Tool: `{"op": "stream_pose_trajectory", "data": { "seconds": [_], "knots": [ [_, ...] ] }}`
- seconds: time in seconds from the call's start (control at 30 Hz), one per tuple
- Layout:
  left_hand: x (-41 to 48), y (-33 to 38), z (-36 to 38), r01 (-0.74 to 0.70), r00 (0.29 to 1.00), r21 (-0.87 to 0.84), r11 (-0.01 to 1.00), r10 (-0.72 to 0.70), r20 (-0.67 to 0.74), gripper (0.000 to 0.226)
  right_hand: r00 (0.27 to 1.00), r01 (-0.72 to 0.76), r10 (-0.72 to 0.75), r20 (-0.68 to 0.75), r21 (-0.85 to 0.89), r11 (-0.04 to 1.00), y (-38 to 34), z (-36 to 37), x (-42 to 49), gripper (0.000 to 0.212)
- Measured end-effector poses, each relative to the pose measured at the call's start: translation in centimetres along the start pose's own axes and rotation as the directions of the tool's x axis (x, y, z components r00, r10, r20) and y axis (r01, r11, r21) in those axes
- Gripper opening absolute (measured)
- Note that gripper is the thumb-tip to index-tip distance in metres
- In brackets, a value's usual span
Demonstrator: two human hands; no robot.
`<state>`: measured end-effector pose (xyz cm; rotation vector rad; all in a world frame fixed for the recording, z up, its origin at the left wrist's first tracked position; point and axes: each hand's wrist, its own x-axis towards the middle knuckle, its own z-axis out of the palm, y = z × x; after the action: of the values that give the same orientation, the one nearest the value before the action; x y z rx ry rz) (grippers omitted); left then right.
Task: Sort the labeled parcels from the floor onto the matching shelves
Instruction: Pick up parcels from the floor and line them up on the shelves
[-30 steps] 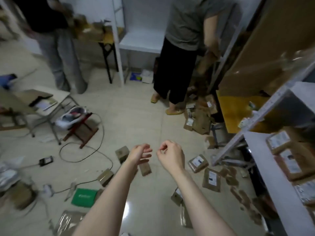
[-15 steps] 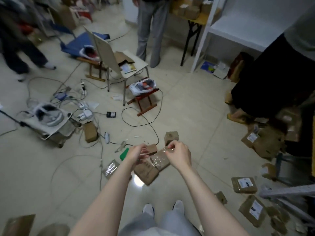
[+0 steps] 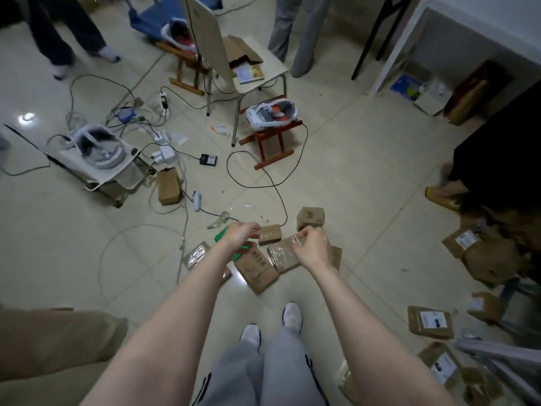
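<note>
My left hand point(image 3: 240, 234) and my right hand point(image 3: 311, 244) are stretched out in front of me, high over a cluster of parcels on the floor. The left hand's fingers are relaxed and hold nothing. The right hand's fingers are curled against the thumb, with nothing seen in them. Below lie a small brown box point(image 3: 310, 218), a small brown parcel point(image 3: 270, 234), a plastic-wrapped parcel point(image 3: 281, 256), a printed brown envelope point(image 3: 256, 269) and a green packet point(image 3: 222, 235). Labelled parcels point(image 3: 430, 322) lie at the right.
Cables point(image 3: 257, 183) snake over the tiles. Beyond the parcels stand a red stool with a headset point(image 3: 273, 115) and a chair point(image 3: 248, 80). Other people's legs point(image 3: 292, 30) stand at the top, a person in black point(image 3: 497, 153) at the right. A white shelf frame point(image 3: 398, 48) is at the upper right.
The view has swung from the shelves on the right down to the floor at the left. Both hands stay out in front, now over the parcel cluster.
</note>
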<state>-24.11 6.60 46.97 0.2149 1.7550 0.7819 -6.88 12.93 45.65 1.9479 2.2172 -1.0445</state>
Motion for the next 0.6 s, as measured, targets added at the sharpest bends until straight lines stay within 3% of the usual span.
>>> {"op": "stream_pose_trajectory", "data": {
  "seconds": [0.4,0.6],
  "knots": [
    [11.9,5.4,8.7,-0.107,0.994,0.148,0.983,0.101,0.051,0.036,0.996,-0.075,0.079,0.029,-0.121,0.99,7.0,-0.5,15.5,0.042],
    [19.2,5.7,12.4,-0.128,0.99,0.175,0.976,0.116,0.079,0.022,0.996,-0.077,0.083,0.029,-0.164,0.984,10.0,2.1,23.3,0.064]
  ]
}}
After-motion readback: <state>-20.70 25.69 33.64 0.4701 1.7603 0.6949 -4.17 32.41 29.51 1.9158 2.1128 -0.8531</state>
